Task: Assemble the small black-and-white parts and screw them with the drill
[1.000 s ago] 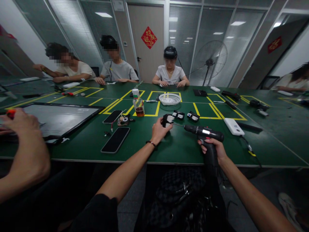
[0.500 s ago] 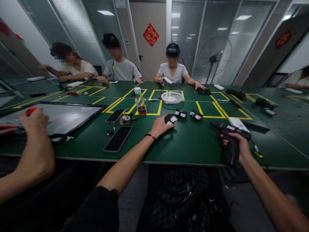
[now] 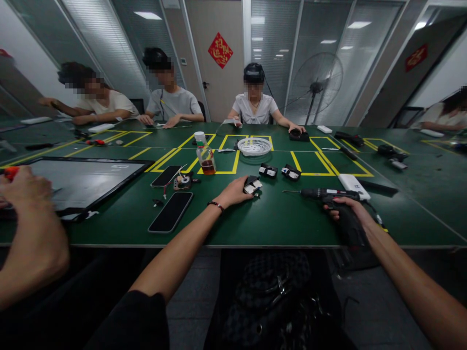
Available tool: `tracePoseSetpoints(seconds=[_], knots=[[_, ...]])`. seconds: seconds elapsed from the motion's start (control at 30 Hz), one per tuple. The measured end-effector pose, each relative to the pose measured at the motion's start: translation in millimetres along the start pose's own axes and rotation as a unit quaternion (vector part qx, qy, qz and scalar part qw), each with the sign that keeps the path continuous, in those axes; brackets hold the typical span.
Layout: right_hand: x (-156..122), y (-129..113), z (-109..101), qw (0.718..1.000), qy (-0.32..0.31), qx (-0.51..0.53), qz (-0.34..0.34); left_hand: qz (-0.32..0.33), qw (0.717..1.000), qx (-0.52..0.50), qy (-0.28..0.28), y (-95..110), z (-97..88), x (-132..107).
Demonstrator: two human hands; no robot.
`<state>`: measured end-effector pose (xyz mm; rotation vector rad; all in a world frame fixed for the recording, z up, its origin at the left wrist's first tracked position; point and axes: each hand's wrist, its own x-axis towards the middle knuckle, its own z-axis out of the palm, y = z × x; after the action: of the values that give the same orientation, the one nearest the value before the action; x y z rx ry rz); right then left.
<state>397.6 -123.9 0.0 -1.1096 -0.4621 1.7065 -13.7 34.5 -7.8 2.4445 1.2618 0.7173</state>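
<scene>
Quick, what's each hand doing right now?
Left hand: closed on a small black-and-white plastic part.
Right hand: closed around the grip of a black electric screwdriver.

Single head-worn camera looks forward and down across the green bench [image 3: 277, 223], left hand [image 3: 235, 190] and right hand [image 3: 346, 206] close below, seated people [image 3: 255, 107] far opposite.

Green table [image 3: 277, 218] with yellow tape lines, left hand [image 3: 233, 191] on a small black-and-white part [image 3: 251, 184], right hand [image 3: 346, 206] gripping a black power screwdriver [image 3: 328, 194], two phones [image 3: 171, 211], bottle [image 3: 205, 155], white basket [image 3: 256, 146], framed panel [image 3: 83, 177], co-worker's hand [image 3: 22, 187] at left.
</scene>
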Motion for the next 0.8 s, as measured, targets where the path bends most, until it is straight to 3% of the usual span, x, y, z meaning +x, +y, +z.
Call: tracePoseSetpoints(seconds=[0.13, 0.27, 0.37, 0.47, 0.57, 0.73, 0.8], knots=[[7, -12, -1, 0.997, 0.042, -0.032, 0.05, 0.002, 1.0, 0.007, -0.006, -1, -0.7, -1], [11, -24, -9, 0.985, 0.085, -0.133, 0.068, 0.001, 1.0, 0.018, 0.0, -2, 0.9, -3], [12, -28, -15, 0.962, 0.116, -0.243, 0.046, -0.014, 1.0, 0.003, 0.024, -5, 3.8, -5], [12, -32, -18, 0.92, 0.153, -0.36, 0.016, -0.053, 0.997, -0.035, 0.05, -7, 6.9, -7], [14, -40, -17, 0.852, 0.191, -0.488, -0.012, -0.093, 0.986, -0.11, 0.087, -7, 8.5, -7], [21, -53, -15, 0.653, 0.256, -0.709, -0.064, -0.16, 0.933, -0.296, 0.13, -9, 9.5, -5], [23, -56, -15, 0.6, 0.253, -0.755, -0.071, -0.181, 0.908, -0.358, 0.123, -12, 10.1, -4]])
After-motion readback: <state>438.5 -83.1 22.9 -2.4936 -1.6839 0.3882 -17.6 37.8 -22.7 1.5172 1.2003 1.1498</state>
